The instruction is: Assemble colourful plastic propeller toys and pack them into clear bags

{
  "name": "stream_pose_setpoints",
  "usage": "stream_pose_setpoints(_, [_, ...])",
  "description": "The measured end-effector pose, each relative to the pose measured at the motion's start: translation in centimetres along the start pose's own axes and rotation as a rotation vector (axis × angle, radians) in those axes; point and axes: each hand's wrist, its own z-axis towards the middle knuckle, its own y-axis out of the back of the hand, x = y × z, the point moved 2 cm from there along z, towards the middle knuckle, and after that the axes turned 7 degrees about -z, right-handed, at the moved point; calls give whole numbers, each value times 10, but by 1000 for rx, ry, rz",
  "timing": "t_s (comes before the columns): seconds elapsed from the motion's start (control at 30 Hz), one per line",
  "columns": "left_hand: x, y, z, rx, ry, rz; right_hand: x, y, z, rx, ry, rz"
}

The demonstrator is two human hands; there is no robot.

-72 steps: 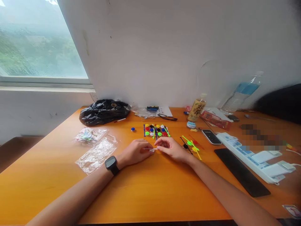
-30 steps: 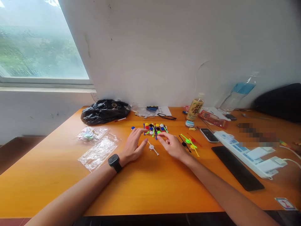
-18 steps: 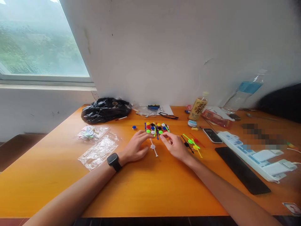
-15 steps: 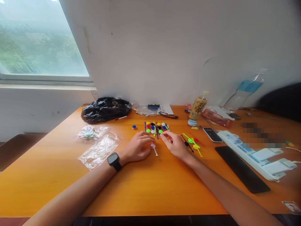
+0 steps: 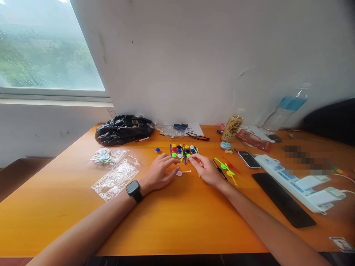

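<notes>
Between my hands a white arrow spinner [image 5: 179, 173] lies on the table, its arrow pointing right. My left hand [image 5: 161, 171] rests just left of it, fingers stretched and apart, thumb close to the white disc, holding nothing. My right hand [image 5: 206, 170] is on the other side, thumb and fingers pinched together near the small discs; whether something is between the fingertips I cannot make out. Just beyond the hands sits a cluster of coloured discs [image 5: 174, 149] with blue arrow pieces [image 5: 185, 157]. Right of my right hand lie several spinners, among them a green one [image 5: 223, 166] and a yellow one [image 5: 230, 173].
A single blue disc [image 5: 158, 150] lies left of the cluster. Clear plastic bags [image 5: 116, 181] are at left, a black bag [image 5: 124, 129] behind. At right are a phone [image 5: 249, 159], a power strip [image 5: 291, 184], a black slab [image 5: 283, 199] and a drink bottle [image 5: 233, 127].
The white spinner's arrow has turned from pointing toward me to pointing right. My left thumb and fingers have spread a little; my right hand has barely moved.
</notes>
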Motion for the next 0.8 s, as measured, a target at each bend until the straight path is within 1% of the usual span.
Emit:
stream_pose_setpoints(0.1, [1,5,1,-112,72,13,3,-1,-1,23,-28,3])
stream_pose_setpoints(0.2, [8,8,1,-203,133,12,6,2,-1,-36,9,4])
stream_pose_setpoints(0.3, [20,7,0,-245,189,51,6,7,0,-98,28,-4])
stream_pose_setpoints(0.43, [43,2,-4,-225,278,116,5,7,0,-135,80,-55])
stream_pose_setpoints(0.53, [57,-1,-7,-192,307,127,7,5,-3,-173,135,-116])
stream_pose_setpoints(0.63, [62,-1,-7,-184,294,113,10,2,-8,-192,178,-223])
stream_pose_setpoints(0.73, [62,1,-5,-193,262,62,12,1,-12,-183,222,-340])
stream_pose_setpoints(0.8, [61,2,-4,-194,238,64,12,0,-14,-177,249,-384])
